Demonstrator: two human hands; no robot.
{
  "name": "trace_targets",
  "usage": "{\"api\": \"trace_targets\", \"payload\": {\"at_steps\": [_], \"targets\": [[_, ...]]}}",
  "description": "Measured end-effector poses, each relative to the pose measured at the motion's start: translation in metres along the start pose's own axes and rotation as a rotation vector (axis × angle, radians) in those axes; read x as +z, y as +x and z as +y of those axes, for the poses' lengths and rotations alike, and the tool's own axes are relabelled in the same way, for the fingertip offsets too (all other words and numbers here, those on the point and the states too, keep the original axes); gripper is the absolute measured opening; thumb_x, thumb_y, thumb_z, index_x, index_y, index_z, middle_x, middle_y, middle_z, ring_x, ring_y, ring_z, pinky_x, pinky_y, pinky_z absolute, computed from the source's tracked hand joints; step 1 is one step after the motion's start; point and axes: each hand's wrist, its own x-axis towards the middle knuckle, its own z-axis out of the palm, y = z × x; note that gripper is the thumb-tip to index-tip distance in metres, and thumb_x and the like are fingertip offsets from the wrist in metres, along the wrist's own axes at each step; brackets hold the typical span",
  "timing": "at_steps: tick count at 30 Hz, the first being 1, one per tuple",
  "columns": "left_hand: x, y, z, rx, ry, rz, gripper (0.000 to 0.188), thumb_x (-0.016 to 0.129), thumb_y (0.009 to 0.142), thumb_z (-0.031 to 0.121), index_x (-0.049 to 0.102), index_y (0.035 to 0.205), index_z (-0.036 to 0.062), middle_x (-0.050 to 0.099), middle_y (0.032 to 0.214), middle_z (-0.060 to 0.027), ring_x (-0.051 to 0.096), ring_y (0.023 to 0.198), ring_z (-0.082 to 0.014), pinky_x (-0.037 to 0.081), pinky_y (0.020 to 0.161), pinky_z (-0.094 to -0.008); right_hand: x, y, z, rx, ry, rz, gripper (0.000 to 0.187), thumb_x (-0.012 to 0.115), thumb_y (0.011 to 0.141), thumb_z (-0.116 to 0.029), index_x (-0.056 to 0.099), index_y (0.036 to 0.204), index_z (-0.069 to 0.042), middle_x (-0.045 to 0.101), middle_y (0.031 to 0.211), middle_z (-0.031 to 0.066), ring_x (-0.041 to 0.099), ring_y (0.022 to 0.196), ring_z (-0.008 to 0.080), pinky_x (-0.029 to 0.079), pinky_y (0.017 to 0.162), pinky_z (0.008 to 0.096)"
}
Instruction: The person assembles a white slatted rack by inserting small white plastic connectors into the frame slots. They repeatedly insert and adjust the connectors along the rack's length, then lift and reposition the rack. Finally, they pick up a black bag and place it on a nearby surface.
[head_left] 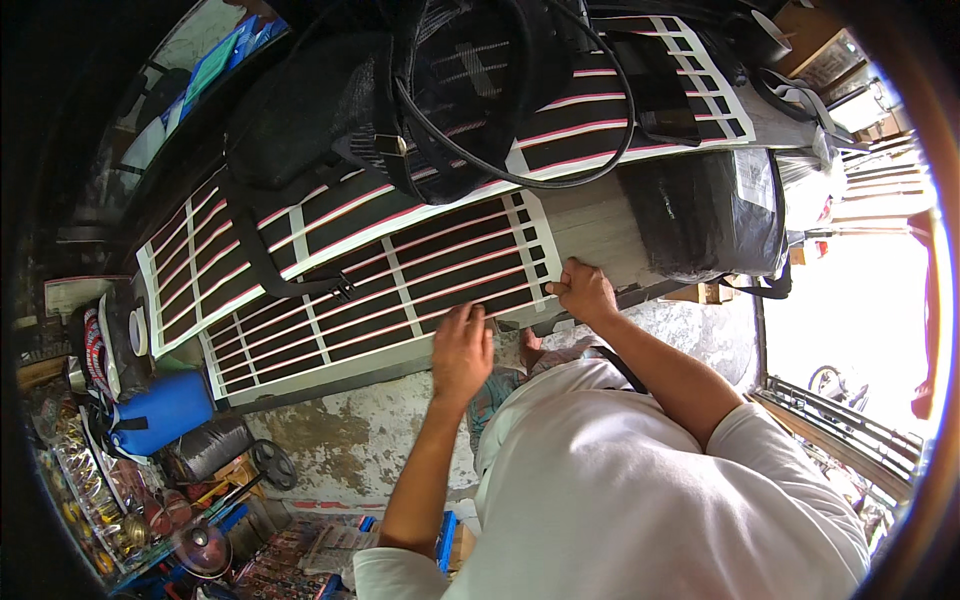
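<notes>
A long black panel (pixel 370 290), striped with white and pink-edged bands, lies along the near side of the bench. My left hand (pixel 463 350) rests on its near edge, fingers extended over the stripes. At the panel's right end, the thumb and fingers of my right hand (pixel 588 292) are pinched together on the white border at the near corner. Behind it lies a second, larger striped panel (pixel 225 265). A black bag with straps (pixel 310 110) sits on this one and hides much of its middle.
A black plastic-wrapped bundle (pixel 700 215) stands on the bench right of the panels. A blue container (pixel 165 410) and packed small goods (pixel 95 490) are at the left. A dark flat piece (pixel 650 90) lies on the far panel. Bright daylight enters through an opening at the right.
</notes>
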Motion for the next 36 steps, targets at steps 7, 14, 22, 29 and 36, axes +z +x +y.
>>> {"api": "trace_targets", "payload": {"at_steps": [7, 14, 22, 29, 36], "targets": [[0.039, 0.004, 0.038, 0.01, 0.018, -0.011, 0.045, 0.065, 0.107, 0.025, 0.066, 0.143, -0.0005, 0.056, 0.159, -0.0183, 0.051, 0.149, -0.0386, 0.041, 0.123, -0.0602, -0.001, -0.003, 0.003, -0.055, 0.039, 0.008, 0.034, 0.089, 0.09, -0.028, 0.065, 0.094, -0.004, 0.073, 0.081, 0.0164, 0.073, 0.081, 0.041, 0.057, 0.076, 0.0525], [0.053, 0.029, 0.046, -0.01, -0.136, 0.185, 0.033, 0.073, 0.101, 0.015, 0.071, 0.131, 0.0019, 0.067, 0.132, -0.0154, 0.064, 0.116, -0.036, 0.055, 0.098, -0.0497, 0.0, -0.013, 0.005, -0.346, 0.15, 0.057, 0.024, 0.079, 0.091, -0.008, 0.066, 0.111, -0.006, 0.07, 0.111, 0.0205, 0.069, 0.109, 0.0446, 0.055, 0.094, 0.0537], [0.067, 0.045, 0.049, -0.07, -0.226, 0.226, 0.028, 0.079, 0.095, 0.009, 0.077, 0.122, 0.0082, 0.067, 0.108, -0.0106, 0.064, 0.1, -0.0347, 0.054, 0.085, -0.0488, 0.006, -0.018, 0.006, -0.504, 0.135, 0.09, 0.03, 0.075, 0.089, 0.001, 0.068, 0.117, -0.006, 0.062, 0.112, 0.0169, 0.063, 0.11, 0.0424, 0.053, 0.099, 0.053], [0.066, 0.046, 0.049, -0.093, -0.229, 0.204, 0.028, 0.082, 0.092, 0.009, 0.079, 0.119, 0.0123, 0.067, 0.106, -0.0084, 0.064, 0.099, -0.0336, 0.052, 0.083, -0.0494, 0.005, -0.017, 0.007, -0.486, 0.126, 0.071, 0.028, 0.074, 0.088, 0.002, 0.069, 0.114, -0.006, 0.061, 0.111, 0.0165, 0.064, 0.109, 0.0413, 0.054, 0.098, 0.0512], [0.066, 0.046, 0.049, -0.088, -0.263, 0.231, 0.026, 0.082, 0.092, 0.01, 0.079, 0.118, 0.0121, 0.066, 0.105, -0.0079, 0.063, 0.1, -0.033, 0.05, 0.085, -0.0499, 0.004, -0.016, 0.009, -0.49, 0.142, 0.056, 0.03, 0.074, 0.088, 0.003, 0.071, 0.116, -0.007, 0.061, 0.112, 0.0166, 0.064, 0.111, 0.0414, 0.055, 0.099, 0.0508]]}}
